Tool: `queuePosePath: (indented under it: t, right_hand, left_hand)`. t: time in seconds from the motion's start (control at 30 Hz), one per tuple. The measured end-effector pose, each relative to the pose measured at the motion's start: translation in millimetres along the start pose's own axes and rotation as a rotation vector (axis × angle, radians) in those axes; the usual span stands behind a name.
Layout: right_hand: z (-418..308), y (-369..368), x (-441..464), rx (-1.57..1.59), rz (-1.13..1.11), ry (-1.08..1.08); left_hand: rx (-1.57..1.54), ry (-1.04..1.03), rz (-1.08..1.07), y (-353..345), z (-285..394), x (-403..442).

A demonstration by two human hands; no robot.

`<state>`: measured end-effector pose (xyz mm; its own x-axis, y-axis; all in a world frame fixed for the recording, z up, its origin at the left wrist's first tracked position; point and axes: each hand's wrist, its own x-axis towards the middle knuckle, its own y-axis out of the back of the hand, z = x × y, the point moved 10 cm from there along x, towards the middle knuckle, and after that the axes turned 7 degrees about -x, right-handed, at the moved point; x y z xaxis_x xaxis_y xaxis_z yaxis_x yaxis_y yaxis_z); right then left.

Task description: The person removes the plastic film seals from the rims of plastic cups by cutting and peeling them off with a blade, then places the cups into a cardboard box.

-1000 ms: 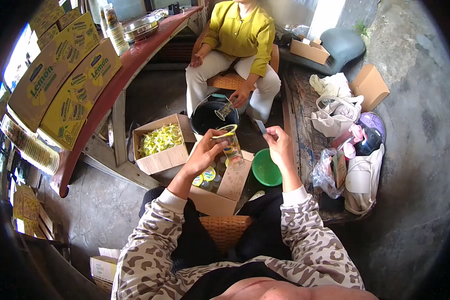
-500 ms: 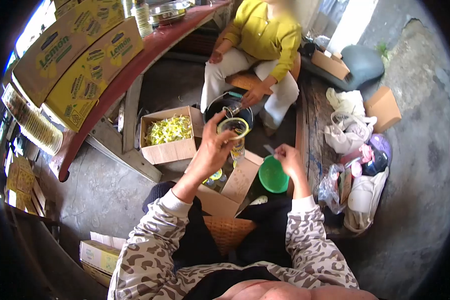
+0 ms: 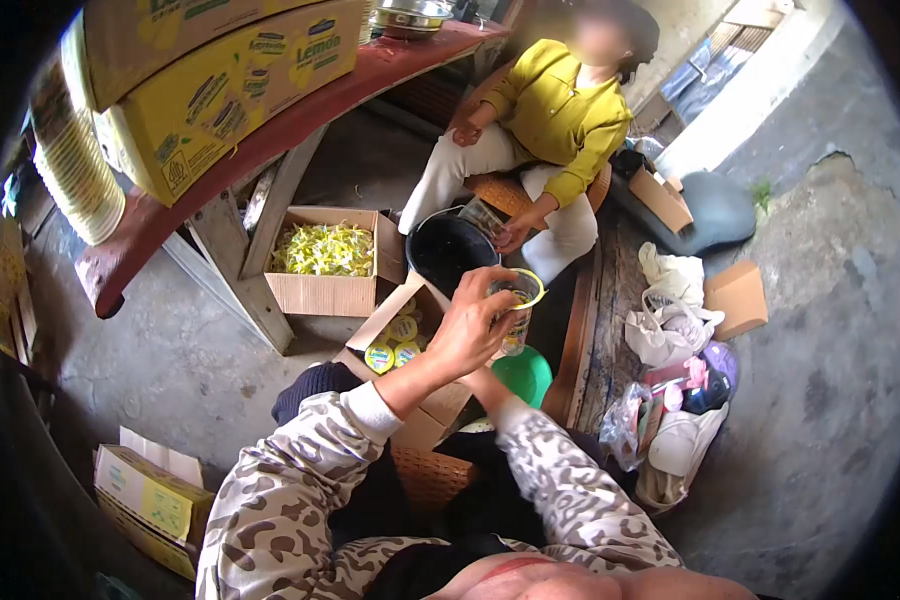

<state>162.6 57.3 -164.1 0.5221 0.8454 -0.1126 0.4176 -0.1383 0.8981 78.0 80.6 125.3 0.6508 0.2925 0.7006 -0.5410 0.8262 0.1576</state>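
Right forearm crosses behind the left wrist; right hand hidden, can't tell its fingers. Left hand: fingers closed on clear cup near its yellow rim, cup slightly tilted, over the floor. Open carton with lidded cups sits below, green basin just beside its right edge. Farther: carton of yellow strips, black bucket, seated person. Cup stack at the bench's near left corner
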Motion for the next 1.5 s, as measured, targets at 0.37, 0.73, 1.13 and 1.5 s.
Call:
queuePosePath:
  t: [0.37,0.73,1.13,1.5]
  right_hand:
    - [-190,77,101,-0.081,0.448,0.391]
    - [-56,73,-24,-0.111,0.193,0.375]
    - [54,195,-110,0.052,0.445,-0.289]
    - [29,233,-140,0.087,0.690,-0.137]
  left_hand:
    - [0.012,0.037,0.104,11,-32,4]
    - [0.017,0.130,0.081,15,-31,9]
    - [0.140,0.158,0.004,-9,-56,-13]
    - [0.199,0.212,-0.212,-42,-63,-24]
